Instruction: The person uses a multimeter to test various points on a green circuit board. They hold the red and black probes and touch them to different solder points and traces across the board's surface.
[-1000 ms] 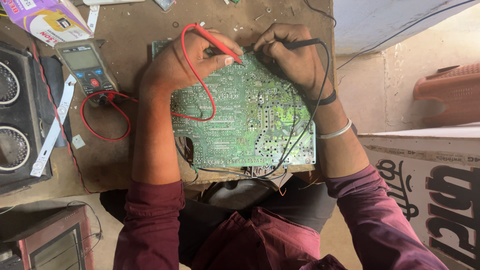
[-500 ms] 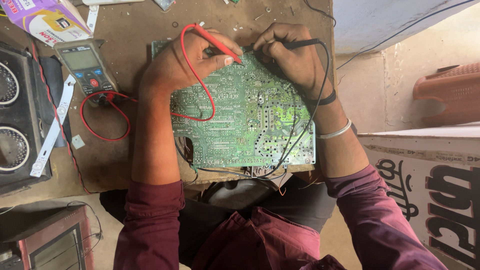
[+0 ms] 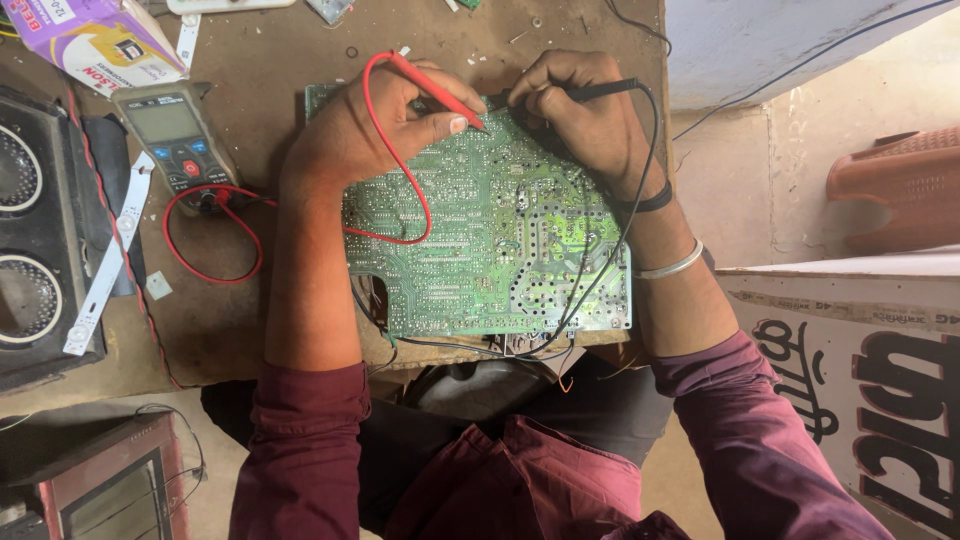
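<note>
Both grips are closed on probes: my left hand (image 3: 365,135) pinches the red probe (image 3: 437,90), my right hand (image 3: 585,115) pinches the black probe (image 3: 600,90). Both tips come down on the far edge of the green circuit board (image 3: 490,245), close together; I cannot quite tell whether either tip touches a solder point. That board lies flat on the brown surface (image 3: 270,60), its near edge at the surface's near rim, just above my lap. Its red lead (image 3: 215,235) loops left to the grey multimeter (image 3: 175,140), which lies left of the board.

At the far left corner sits a small carton (image 3: 90,40), purple, white and yellow. A white strip (image 3: 105,270) lies slanted near the multimeter. At the left edge stands a black speaker box (image 3: 30,230). To the right, off the surface, a white sign board (image 3: 860,390) with large black lettering fills the near right, and an orange plastic seat (image 3: 900,180) stands beyond it. Bare surface shows between board and multimeter and along the far side.
</note>
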